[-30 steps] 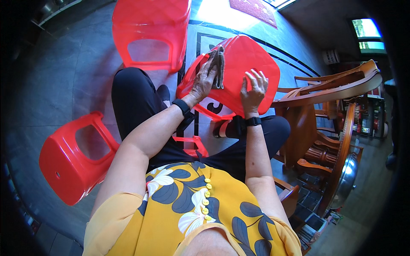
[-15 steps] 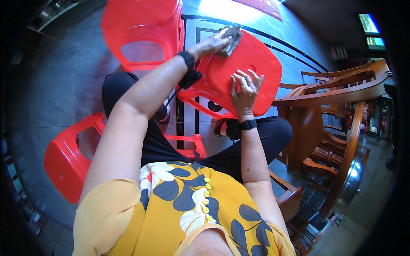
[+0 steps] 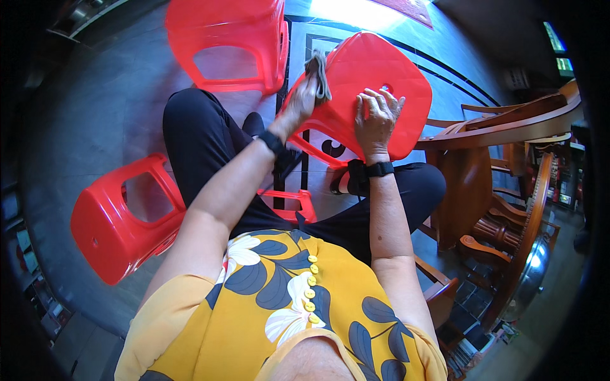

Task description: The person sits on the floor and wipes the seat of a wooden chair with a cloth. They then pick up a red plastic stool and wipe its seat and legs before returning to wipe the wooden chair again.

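**Folded grey-brown cloth (image 3: 320,75) against a red plastic stool (image 3: 372,66)**

The red plastic stool is in front of the person, beyond the lap, its seat facing the head camera; whether it stands level or tilted I cannot tell. At its left edge, the left hand (image 3: 301,103) has its fingers closed round the cloth. The right hand (image 3: 376,122) lies on the near part of the seat, fingers moderately spread, just below a small hole. A second red stool (image 3: 222,24) is at the upper left and a third red stool (image 3: 105,241) at the lower left, near a tiled floor (image 3: 121,120). A wooden armchair (image 3: 460,190) is at the right.
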The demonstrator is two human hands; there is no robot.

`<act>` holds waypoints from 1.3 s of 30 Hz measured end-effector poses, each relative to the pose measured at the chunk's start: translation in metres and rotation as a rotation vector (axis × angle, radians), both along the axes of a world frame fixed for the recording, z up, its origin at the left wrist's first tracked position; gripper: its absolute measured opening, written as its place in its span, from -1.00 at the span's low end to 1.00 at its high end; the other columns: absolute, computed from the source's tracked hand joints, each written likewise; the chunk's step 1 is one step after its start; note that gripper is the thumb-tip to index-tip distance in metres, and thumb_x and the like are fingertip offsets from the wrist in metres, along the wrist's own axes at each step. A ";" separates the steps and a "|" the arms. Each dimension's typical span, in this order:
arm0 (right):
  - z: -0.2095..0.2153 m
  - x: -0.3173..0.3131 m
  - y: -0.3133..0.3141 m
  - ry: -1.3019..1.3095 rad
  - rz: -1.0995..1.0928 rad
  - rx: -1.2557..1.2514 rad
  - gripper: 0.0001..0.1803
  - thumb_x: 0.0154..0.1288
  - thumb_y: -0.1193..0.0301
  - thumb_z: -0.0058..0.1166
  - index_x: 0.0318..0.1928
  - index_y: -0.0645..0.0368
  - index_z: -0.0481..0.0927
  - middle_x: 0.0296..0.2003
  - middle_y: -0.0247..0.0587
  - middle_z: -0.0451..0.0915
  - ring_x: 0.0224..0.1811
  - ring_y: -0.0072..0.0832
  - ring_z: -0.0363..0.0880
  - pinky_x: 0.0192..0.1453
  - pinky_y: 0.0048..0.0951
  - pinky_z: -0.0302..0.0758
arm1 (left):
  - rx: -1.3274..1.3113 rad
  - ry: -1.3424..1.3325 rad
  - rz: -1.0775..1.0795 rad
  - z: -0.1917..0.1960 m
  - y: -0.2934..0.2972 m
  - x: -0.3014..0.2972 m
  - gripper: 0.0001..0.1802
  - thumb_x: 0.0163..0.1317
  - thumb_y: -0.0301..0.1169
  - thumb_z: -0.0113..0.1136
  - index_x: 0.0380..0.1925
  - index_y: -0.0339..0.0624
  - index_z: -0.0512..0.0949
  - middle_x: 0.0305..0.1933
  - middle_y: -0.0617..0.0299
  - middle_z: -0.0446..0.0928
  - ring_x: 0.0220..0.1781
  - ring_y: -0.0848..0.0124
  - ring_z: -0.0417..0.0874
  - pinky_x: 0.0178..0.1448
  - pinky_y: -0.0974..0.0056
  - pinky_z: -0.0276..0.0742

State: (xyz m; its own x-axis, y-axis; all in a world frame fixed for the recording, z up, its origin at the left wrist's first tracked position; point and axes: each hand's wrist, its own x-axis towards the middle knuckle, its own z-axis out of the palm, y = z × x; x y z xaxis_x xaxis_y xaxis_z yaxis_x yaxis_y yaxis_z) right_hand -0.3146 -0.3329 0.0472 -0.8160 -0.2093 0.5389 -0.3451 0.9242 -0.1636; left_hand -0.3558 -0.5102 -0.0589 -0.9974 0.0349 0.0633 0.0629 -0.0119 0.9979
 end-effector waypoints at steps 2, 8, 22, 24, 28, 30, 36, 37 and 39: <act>0.000 0.001 0.000 0.003 -0.004 0.014 -0.87 0.33 0.33 0.19 -0.22 0.06 0.73 -0.08 -0.29 0.70 0.24 -0.20 0.47 0.56 0.28 -0.10 | -0.095 -0.032 0.113 -0.002 0.005 0.039 -0.40 0.60 -0.07 -0.38 0.44 -0.20 0.20 0.27 0.12 0.44 0.22 0.41 0.48 0.32 0.36 0.39; 0.003 0.001 0.000 -0.029 -0.009 0.004 -0.88 0.32 0.32 0.21 -0.21 0.02 0.74 -0.08 -0.34 0.72 0.22 -0.26 0.49 0.56 0.29 -0.13 | 0.125 -0.237 -0.091 0.043 -0.018 0.008 -0.43 0.56 -0.04 -0.22 0.34 -0.22 0.33 0.06 0.16 0.57 0.04 0.43 0.59 0.15 0.34 0.52; 0.001 0.000 0.000 -0.025 0.004 0.001 -0.91 0.31 0.36 0.19 -0.24 0.01 0.71 -0.07 -0.34 0.72 0.23 -0.25 0.50 0.53 0.40 -0.22 | -0.009 -0.453 -0.493 0.078 0.000 -0.132 -0.39 0.45 0.21 -0.15 0.11 -0.04 0.50 0.04 0.16 0.64 -0.07 0.41 0.70 0.14 0.20 0.64; 0.001 0.001 0.000 -0.018 0.004 -0.006 -0.91 0.31 0.36 0.19 -0.23 0.01 0.72 -0.07 -0.34 0.72 0.22 -0.25 0.50 0.53 0.40 -0.22 | 0.051 -0.407 -0.484 0.067 -0.004 -0.115 -0.38 0.46 0.21 -0.18 0.16 -0.03 0.48 0.08 0.17 0.62 0.00 0.44 0.66 0.19 0.28 0.58; 0.000 0.001 0.000 0.000 0.001 0.017 -0.90 0.30 0.35 0.19 -0.21 -0.01 0.72 -0.08 -0.35 0.72 0.21 -0.25 0.50 0.52 0.41 -0.20 | 0.051 -0.127 -0.289 0.037 -0.007 -0.062 -0.28 0.53 0.14 -0.31 0.48 -0.09 0.17 0.34 0.00 0.41 0.34 0.29 0.41 0.43 0.27 0.26; 0.000 0.001 0.000 0.006 -0.012 0.023 -0.90 0.31 0.34 0.19 -0.22 -0.04 0.73 -0.09 -0.36 0.72 0.21 -0.26 0.50 0.52 0.41 -0.20 | -0.107 0.112 -0.110 0.024 -0.004 -0.034 -0.35 0.56 -0.04 -0.27 0.45 -0.27 0.17 0.35 -0.11 0.38 0.36 0.10 0.44 0.42 0.21 0.31; -0.001 0.001 -0.001 0.011 -0.024 0.049 -0.90 0.32 0.32 0.18 -0.24 -0.04 0.73 -0.09 -0.37 0.72 0.21 -0.27 0.50 0.52 0.41 -0.20 | -0.495 0.369 0.478 0.005 0.024 0.060 -0.45 0.42 -0.32 -0.10 0.36 -0.30 0.26 0.09 -0.23 0.46 0.11 -0.12 0.50 0.14 -0.09 0.43; -0.001 0.000 0.000 0.020 -0.017 0.043 -0.90 0.32 0.32 0.18 -0.24 -0.04 0.73 -0.09 -0.37 0.72 0.21 -0.27 0.50 0.52 0.41 -0.20 | -0.392 0.305 0.475 0.003 0.026 0.064 -0.47 0.44 -0.29 -0.11 0.34 -0.27 0.28 0.05 -0.20 0.47 0.08 -0.09 0.51 0.07 -0.10 0.43; -0.001 0.000 0.000 0.015 -0.010 0.045 -0.90 0.32 0.32 0.18 -0.23 -0.04 0.73 -0.09 -0.37 0.72 0.21 -0.27 0.50 0.52 0.41 -0.20 | -0.294 0.233 0.473 -0.005 0.027 0.068 -0.50 0.46 -0.21 -0.14 0.29 -0.23 0.33 0.00 -0.17 0.48 0.03 -0.06 0.52 -0.04 -0.10 0.41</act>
State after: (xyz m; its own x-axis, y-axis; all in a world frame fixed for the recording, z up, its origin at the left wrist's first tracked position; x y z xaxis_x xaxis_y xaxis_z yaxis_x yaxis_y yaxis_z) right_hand -0.3141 -0.3327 0.0458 -0.8100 -0.2259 0.5412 -0.3383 0.9338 -0.1166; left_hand -0.2882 -0.4835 -0.0640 -0.8702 -0.3598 0.3366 0.2113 0.3446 0.9146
